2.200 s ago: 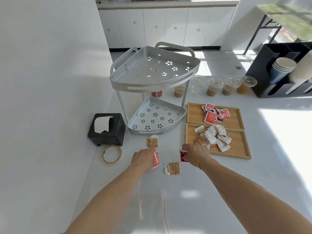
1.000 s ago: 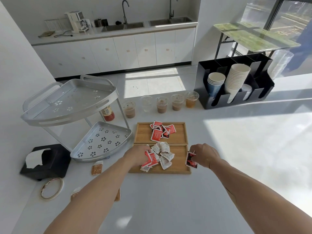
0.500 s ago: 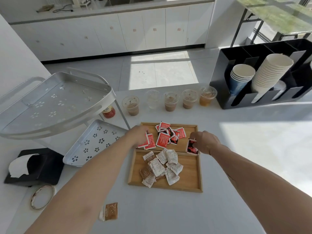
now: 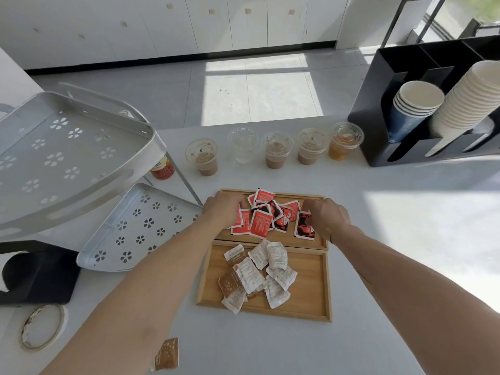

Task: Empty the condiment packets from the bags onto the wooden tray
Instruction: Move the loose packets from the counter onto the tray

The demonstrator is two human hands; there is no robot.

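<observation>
Packets are what both your hands are on, over the far tray (image 4: 311,198). Your left hand (image 4: 223,209) sits at the left edge of the red pile (image 4: 266,216), fingers curled down onto a red packet (image 4: 240,224) that lies just under and toward you from the knuckles. Your right hand (image 4: 326,217) is at the pile's right edge, pinching a dark red packet (image 4: 304,226) that hangs to the left of the fingers, long axis running toward you, its lower end touching the tray floor. Each packet is already above wood, so the coming move looks like a simple letting go, straight down, not a carry.

The far tray holds only red packets, overlapping in one heap. The near tray (image 4: 322,288) holds the white and brown packets (image 4: 257,277), also heaped, none in your hands.

One brown packet (image 4: 167,353) lies on the counter (image 4: 378,307) near you, partly behind your left forearm; your left hand is the nearer one to it, and I judge it belongs on the near tray. No bags are visible.
</observation>
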